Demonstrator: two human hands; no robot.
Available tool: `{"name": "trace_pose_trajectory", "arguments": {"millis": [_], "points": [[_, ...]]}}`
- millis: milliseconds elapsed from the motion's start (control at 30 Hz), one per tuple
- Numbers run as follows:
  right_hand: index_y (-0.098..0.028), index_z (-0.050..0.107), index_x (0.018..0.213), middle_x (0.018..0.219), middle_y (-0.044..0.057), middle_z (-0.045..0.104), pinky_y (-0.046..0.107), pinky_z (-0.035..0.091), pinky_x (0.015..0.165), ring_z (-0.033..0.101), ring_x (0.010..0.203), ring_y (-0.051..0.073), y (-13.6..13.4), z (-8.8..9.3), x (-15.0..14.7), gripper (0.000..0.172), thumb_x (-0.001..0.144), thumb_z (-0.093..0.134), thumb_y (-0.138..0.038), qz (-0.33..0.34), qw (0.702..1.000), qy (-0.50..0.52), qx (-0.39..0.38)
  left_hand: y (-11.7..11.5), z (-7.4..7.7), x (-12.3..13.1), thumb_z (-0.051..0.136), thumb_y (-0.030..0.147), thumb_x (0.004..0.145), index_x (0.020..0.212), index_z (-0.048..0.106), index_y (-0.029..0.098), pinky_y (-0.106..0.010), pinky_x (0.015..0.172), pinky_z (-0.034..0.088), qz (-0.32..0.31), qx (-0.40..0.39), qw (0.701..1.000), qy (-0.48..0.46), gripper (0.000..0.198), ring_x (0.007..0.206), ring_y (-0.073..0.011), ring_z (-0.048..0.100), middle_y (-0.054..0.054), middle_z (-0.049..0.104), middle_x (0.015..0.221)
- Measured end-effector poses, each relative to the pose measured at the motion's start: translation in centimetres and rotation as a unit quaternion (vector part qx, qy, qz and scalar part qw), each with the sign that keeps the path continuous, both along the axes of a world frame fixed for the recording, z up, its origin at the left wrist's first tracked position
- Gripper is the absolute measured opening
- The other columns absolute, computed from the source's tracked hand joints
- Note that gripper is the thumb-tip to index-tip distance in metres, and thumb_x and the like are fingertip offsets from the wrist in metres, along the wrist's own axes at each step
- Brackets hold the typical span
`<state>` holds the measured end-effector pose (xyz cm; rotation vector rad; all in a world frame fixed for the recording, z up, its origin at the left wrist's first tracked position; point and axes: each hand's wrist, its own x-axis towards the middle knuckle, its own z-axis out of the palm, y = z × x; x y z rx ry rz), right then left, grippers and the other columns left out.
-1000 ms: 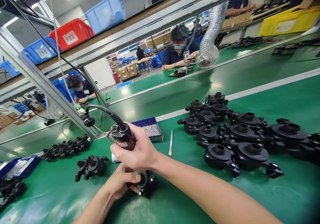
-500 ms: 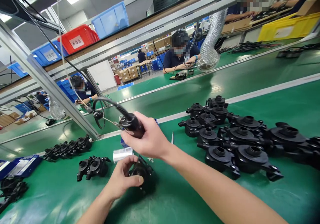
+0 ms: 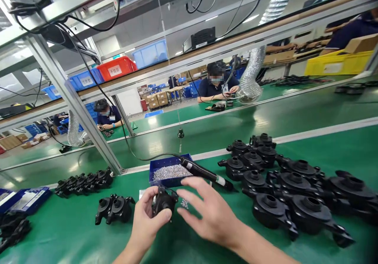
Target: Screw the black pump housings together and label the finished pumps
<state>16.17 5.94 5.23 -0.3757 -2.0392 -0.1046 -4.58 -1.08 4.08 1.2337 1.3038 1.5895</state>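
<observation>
My left hand (image 3: 149, 215) is wrapped round a black pump housing (image 3: 164, 202), thumb across its near side. To its right, my right hand (image 3: 211, 211) has its fingers apart and holds nothing. A few small screws (image 3: 184, 204) lie on the green mat between the two hands. Beyond my right hand, a black electric screwdriver (image 3: 206, 172) with a cord slants across the edge of a blue tray (image 3: 152, 173). Many tiny metal screws (image 3: 169, 172) fill that tray.
Black pump housings (image 3: 297, 181) crowd the right side. Two more housings (image 3: 113, 208) stand at left, with a row of them (image 3: 84, 182) behind. A metal post (image 3: 79, 110) rises at the left. Co-workers (image 3: 217, 81) sit across the bench.
My right hand has let go of the screwdriver, which now lies by the screw tray, and has come down beside the pump housing. The left hand keeps its hold. The view has tilted upward.
</observation>
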Motion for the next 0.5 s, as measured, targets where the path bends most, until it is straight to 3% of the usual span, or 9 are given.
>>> {"name": "trace_pose_trajectory", "arguments": {"millis": [100,200,300,433,500], "points": [[-0.012,0.059,0.14,0.142,0.023,0.057,0.056,0.052,0.103,0.054,0.131,0.039,-3.3,-2.6,-0.8,0.048,0.094,0.062,-0.021,-0.078,0.996,-0.044,0.015,-0.3,-0.1,1.0,0.091,0.045,0.07,0.114,0.067,0.017,-0.031,0.075,0.059,0.011,-0.053,0.994,-0.098,0.058,0.105,-0.0281,0.065,-0.014,0.069,0.116],[-0.01,0.049,0.151,0.153,0.027,0.048,0.061,0.05,0.106,0.046,0.141,0.044,-5.7,-5.5,-2.5,0.066,0.09,0.065,-0.025,-0.156,0.985,-0.073,0.001,-0.7,0.0,1.8,0.094,0.043,0.068,0.113,0.066,0.017,-0.029,0.073,0.059,0.014,-0.055,0.99,-0.133,0.059,0.106,-0.0265,0.065,-0.013,0.069,0.117],[-0.024,0.05,0.15,0.156,0.024,0.045,0.064,0.052,0.102,0.043,0.144,0.046,-7.0,-8.0,-4.0,0.067,0.087,0.071,-0.022,-0.198,0.979,-0.057,-0.001,-0.9,0.0,2.0,0.094,0.044,0.068,0.113,0.068,0.016,-0.026,0.07,0.057,-0.024,-0.059,0.988,-0.14,0.059,0.103,-0.0248,0.064,-0.013,0.07,0.114],[-0.04,0.056,0.142,0.156,0.019,0.045,0.067,0.052,0.099,0.044,0.144,0.047,-7.9,-9.3,-5.5,0.065,0.084,0.076,-0.016,-0.233,0.972,-0.011,-0.009,-1.0,-0.3,2.0,0.094,0.055,0.064,0.111,0.069,0.015,-0.031,0.072,0.058,-0.061,-0.093,0.979,-0.17,0.067,0.097,-0.0262,0.066,-0.014,0.071,0.11],[-0.043,0.055,0.144,0.155,0.02,0.047,0.07,0.052,0.097,0.047,0.141,0.049,-8.1,-9.1,-6.1,0.068,0.086,0.076,-0.017,-0.264,0.964,0.005,-0.019,-1.2,-0.6,2.0,0.084,0.068,0.072,0.112,0.07,0.016,-0.034,0.079,0.057,-0.051,-0.1,0.975,-0.19,0.067,0.1,-0.0276,0.067,-0.014,0.071,0.111]]}}
